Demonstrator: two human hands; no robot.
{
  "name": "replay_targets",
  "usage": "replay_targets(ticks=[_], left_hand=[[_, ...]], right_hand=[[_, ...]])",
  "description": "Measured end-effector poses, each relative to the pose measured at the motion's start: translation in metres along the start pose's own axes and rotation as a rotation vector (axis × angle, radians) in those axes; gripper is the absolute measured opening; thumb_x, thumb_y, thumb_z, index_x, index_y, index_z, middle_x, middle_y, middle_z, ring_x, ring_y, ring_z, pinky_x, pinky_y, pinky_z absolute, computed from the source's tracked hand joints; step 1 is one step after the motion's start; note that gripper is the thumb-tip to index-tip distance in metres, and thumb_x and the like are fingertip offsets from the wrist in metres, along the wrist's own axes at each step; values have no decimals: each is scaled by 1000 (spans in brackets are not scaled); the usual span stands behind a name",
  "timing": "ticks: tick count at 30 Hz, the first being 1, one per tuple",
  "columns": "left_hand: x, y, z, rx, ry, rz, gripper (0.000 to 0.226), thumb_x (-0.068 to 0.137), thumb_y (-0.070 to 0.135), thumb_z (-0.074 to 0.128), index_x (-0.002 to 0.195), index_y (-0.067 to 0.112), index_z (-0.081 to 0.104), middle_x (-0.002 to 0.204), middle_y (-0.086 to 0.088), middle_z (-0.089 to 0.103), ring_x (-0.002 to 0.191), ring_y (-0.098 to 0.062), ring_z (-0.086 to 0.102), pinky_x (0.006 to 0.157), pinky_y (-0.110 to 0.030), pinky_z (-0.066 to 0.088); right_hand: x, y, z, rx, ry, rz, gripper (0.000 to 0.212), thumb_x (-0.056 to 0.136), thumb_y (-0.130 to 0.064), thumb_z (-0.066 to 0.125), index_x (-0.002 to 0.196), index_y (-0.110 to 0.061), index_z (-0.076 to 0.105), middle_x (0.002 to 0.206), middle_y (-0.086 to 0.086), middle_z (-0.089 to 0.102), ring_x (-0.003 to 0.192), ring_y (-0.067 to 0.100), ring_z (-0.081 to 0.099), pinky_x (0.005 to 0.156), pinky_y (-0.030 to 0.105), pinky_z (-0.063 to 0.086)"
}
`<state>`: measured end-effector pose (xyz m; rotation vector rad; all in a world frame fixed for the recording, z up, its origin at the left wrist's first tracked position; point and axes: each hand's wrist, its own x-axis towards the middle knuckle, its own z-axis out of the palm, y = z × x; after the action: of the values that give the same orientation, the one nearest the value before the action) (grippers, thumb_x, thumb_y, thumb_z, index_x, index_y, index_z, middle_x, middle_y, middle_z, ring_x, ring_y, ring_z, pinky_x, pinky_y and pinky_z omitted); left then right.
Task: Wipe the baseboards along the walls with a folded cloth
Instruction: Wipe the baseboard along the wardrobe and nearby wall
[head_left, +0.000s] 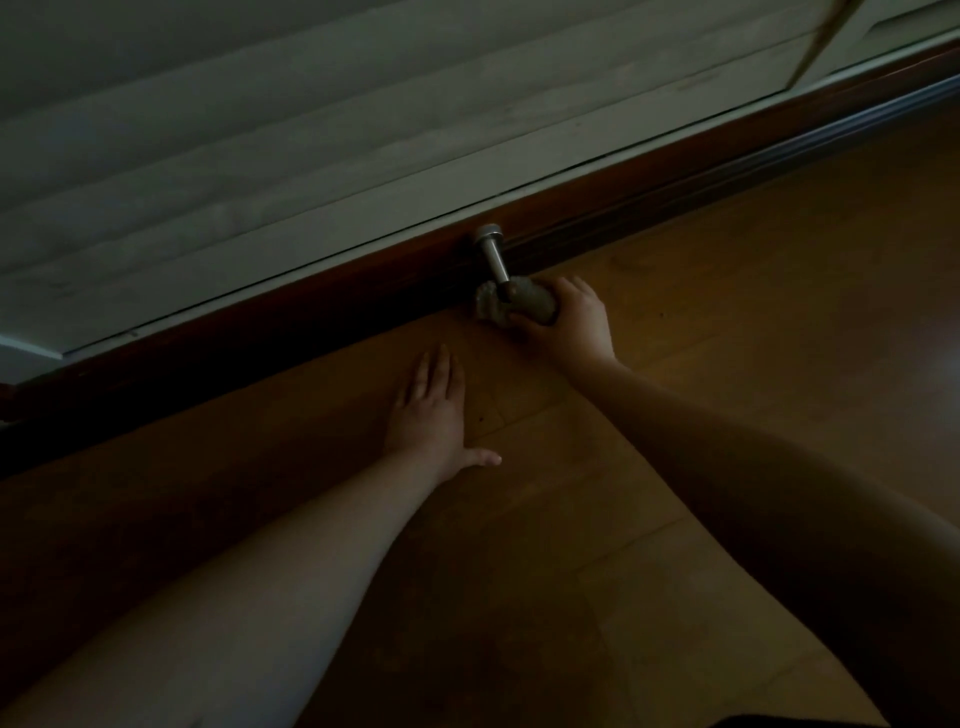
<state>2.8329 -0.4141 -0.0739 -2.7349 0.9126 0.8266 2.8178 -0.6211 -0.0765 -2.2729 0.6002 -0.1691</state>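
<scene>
Left hand (428, 410) flat on floor (727, 322); right hand (566, 317) presses cloth (506, 306) against baseboard (363, 291).

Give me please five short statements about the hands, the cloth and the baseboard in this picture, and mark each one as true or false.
1. The right hand grips the cloth. True.
2. The left hand also holds the cloth. False: it lies flat on the wooden floor, fingers straight, apart from the cloth.
3. The cloth is at the foot of the baseboard, by the tip of the metal door stopper. True.
4. The baseboard is white. False: it is dark brown; the wall above it is pale.
5. The door stopper lies loose on the floor. False: it sticks out from the baseboard.
</scene>
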Motion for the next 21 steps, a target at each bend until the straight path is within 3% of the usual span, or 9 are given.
replay_targets(ticks=[6,12,18,21], left_hand=[[1,4,-4,32,-33,1,137,67,82,61,154,10,-18,161,-9,-25,149,-30,-19,121,-48,5],[4,5,-4,42,-56,-12,138,67,80,63,153,11,-21,160,-9,-30,148,-30,-21,121,-48,7],[5,3,1,68,-45,-9,139,65,84,58,152,12,-22,159,-9,-31,148,-29,-23,121,-48,8],[7,4,1,62,-53,-16,139,65,83,60,152,12,-23,159,-8,-32,147,-30,-23,121,-48,10]], right_hand=[[38,23,-43,-126,-68,-22,54,82,-27,77,130,-13,57,128,8,57,117,23,54,100,38,48],[57,64,-84,-163,-16,42,53,85,-25,75,132,-12,55,129,10,55,114,23,55,87,26,42],[65,84,-98,-163,36,91,53,85,-23,75,133,-12,55,130,11,56,115,24,55,87,26,42],[65,91,-100,-112,87,137,54,86,-24,74,135,-14,53,132,9,55,114,16,51,90,26,41]])
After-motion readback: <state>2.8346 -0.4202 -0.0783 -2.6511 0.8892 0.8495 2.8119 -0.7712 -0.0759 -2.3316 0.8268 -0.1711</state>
